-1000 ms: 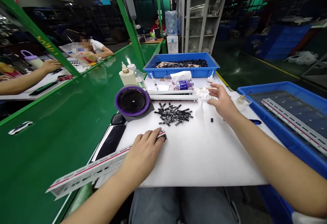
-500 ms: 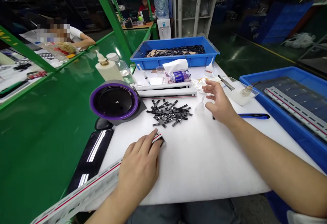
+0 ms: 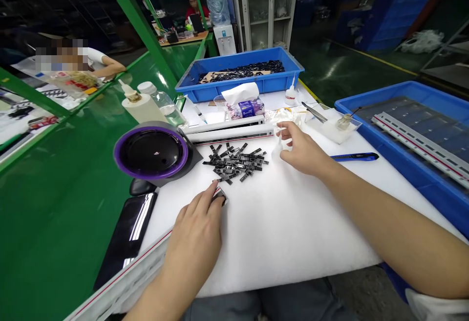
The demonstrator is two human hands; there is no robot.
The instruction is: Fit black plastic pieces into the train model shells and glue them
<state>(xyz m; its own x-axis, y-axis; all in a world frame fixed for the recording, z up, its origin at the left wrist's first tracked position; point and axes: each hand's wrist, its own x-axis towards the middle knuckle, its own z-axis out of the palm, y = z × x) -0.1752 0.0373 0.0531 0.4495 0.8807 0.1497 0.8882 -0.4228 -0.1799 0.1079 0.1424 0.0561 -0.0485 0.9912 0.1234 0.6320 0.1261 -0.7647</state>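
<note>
My left hand (image 3: 196, 228) lies over the end of a long white perforated metal rail with a red stripe (image 3: 137, 265), fingers wrapped on it. My right hand (image 3: 302, 149) hovers above the white foam mat (image 3: 289, 233), fingers curled apart, just right of a loose pile of small black clips (image 3: 234, 161). A thin translucent sliver (image 3: 280, 139) sits by its fingertips. A second white rail (image 3: 230, 134) lies behind the pile. A utility knife with a blue handle (image 3: 355, 157) lies to the right of my right hand.
A purple-rimmed black round dish (image 3: 150, 154) stands left of the clips. Behind are glue bottles (image 3: 141, 107), tissues (image 3: 244, 101) and a blue tray of black parts (image 3: 238, 69). Right stands a blue tray holding rails (image 3: 414, 130). A co-worker (image 3: 98, 62) sits across the green bench (image 3: 62, 223).
The view has swung left and tilted down, so the scene slides left and up. My right hand has drawn closer to the clips. My left hand stays on the rail end.
</note>
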